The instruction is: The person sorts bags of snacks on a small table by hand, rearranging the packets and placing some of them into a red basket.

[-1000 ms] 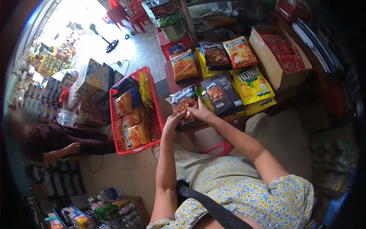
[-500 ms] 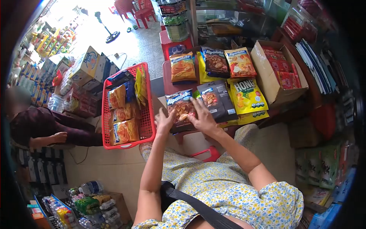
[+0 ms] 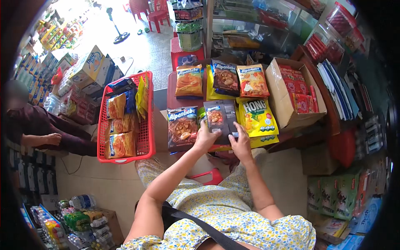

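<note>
A dark grey candy bag with a picture of brown sweets lies in front of me, held between my two hands. My left hand grips its lower left edge, thumb across the front. At its lower right edge is my right hand, fingers along the side and thumb on the front. Left of it lies a dark brown Alpenliebe bag, flat and face up. Yellow HONG bags lie to the right. Behind are an orange bag, a brown bag and a caramel-coloured bag.
A red plastic basket with several candy bags stands at the left. An open cardboard box of red packs is at the right. A seated person is at far left. A red stool shows below the table.
Both hands have moved right from the brown Alpenliebe bag to the dark grey bag. The brown bag now lies uncovered. The view has shifted slightly.
</note>
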`<state>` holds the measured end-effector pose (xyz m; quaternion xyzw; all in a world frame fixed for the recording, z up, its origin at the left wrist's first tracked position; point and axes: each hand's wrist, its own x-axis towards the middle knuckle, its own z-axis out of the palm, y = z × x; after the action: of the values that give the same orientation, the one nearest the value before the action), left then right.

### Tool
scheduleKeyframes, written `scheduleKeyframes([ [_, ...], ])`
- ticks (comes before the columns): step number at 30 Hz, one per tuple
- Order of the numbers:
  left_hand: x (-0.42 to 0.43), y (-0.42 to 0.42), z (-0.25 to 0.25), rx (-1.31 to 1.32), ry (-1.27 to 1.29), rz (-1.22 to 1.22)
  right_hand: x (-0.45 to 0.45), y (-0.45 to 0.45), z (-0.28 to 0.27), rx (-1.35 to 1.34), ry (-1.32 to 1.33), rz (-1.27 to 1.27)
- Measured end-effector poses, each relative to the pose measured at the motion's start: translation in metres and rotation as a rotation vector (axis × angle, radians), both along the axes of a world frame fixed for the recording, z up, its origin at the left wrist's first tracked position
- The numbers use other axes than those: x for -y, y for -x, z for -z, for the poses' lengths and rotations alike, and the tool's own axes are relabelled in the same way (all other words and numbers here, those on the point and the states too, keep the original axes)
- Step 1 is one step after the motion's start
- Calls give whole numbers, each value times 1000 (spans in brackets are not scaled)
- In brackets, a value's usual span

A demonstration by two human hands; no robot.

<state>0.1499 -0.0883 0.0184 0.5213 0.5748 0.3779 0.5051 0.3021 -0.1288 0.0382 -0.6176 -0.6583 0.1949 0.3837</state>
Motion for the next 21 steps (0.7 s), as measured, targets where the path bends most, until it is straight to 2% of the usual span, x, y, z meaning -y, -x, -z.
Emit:
scheduleKeyframes([
  [1,-4,0,-20,311,176,-14,1,1,-7,-55,12,13],
  [2,-2,6,-41,648,520,76,1,1,-13,-113,24,28],
  [4,-1,9,-51,642,496,68,0,3,-25,-213,72,39],
  [5,-4,11,-40,650,435,69,-1,4,-33,-248,99,38],
  [8,-6,28,-69,650,426,5,-10,12,-39,-307,-29,-69],
  [9,-14,39,-67,644,430,-6,-14,16,-52,-303,-17,-117],
  [10,-18,48,-87,626,444,-50,-19,21,-52,-303,-19,-151],
  [12,-45,74,-76,632,243,-23,-30,28,-46,-239,-64,-177],
  [14,-77,93,-74,733,183,-64,-39,30,-40,-231,-80,-175],
  [15,-98,103,-69,703,128,-70,-40,30,-36,-222,-94,-156],
  [21,-194,124,-26,430,194,-53,-26,19,-21,-300,33,-176],
])
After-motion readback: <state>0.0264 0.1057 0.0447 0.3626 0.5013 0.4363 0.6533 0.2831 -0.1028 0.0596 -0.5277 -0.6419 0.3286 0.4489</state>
